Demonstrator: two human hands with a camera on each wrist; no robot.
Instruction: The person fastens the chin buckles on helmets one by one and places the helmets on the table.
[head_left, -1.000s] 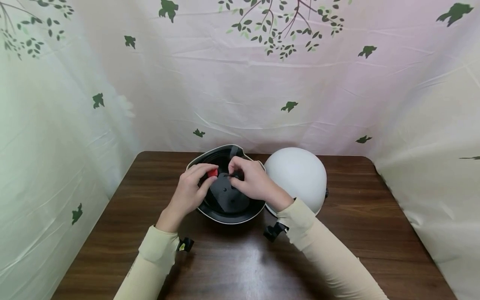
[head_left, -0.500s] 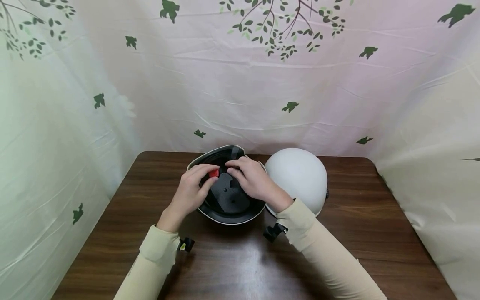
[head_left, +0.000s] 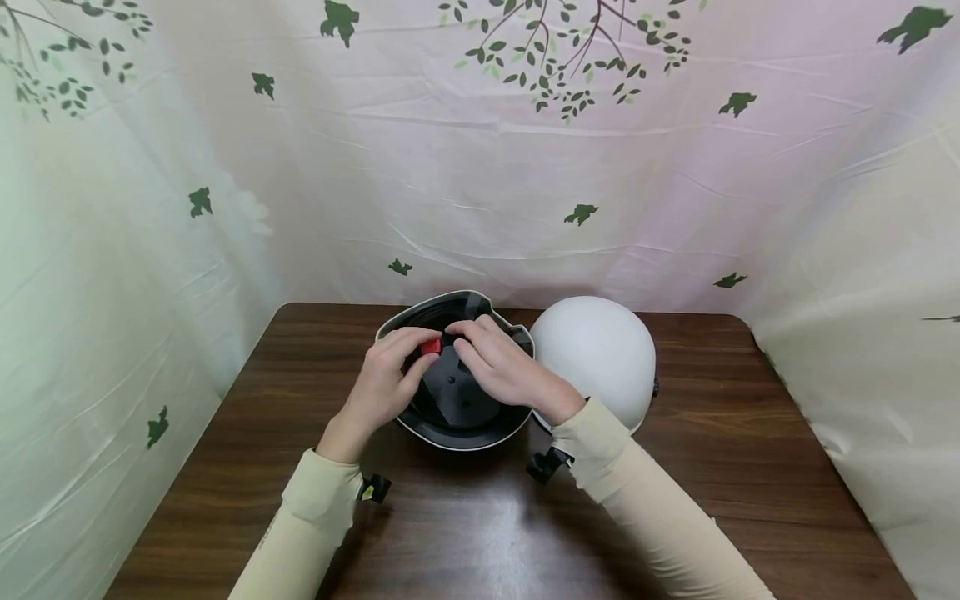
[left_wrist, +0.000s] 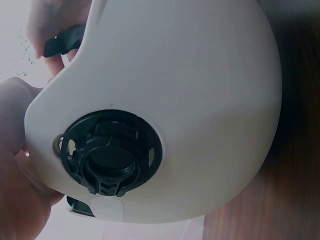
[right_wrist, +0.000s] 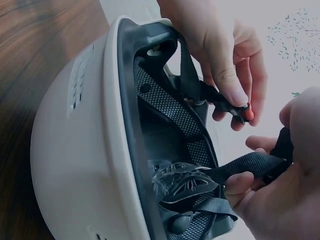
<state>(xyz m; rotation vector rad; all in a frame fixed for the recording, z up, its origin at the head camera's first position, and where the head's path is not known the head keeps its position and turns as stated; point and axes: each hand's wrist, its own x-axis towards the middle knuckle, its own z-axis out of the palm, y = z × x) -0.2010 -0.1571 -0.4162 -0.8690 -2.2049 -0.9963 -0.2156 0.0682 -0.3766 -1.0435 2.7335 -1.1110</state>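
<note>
An upturned white helmet (head_left: 459,408) with a black lining lies on the table, and both hands work over it. My left hand (head_left: 382,375) pinches a black chin-strap buckle with a red end (right_wrist: 247,112) between thumb and fingers. Close to it, my right hand (head_left: 506,367) holds the other black strap (right_wrist: 255,162), its fingers round a dark buckle part (left_wrist: 65,41). A small gap separates the two buckle parts in the right wrist view. On the shell's side, the left wrist view shows a round black fitting (left_wrist: 111,155).
A second white helmet (head_left: 592,354), dome up, sits just right of the upturned one on the brown wooden table (head_left: 720,467). Behind the table hangs a pale curtain (head_left: 465,208) printed with leaves and birds.
My right hand's fingers have shifted slightly left towards the left hand and straightened from a rounder pinch. The left hand keeps the red-ended buckle almost in place.
</note>
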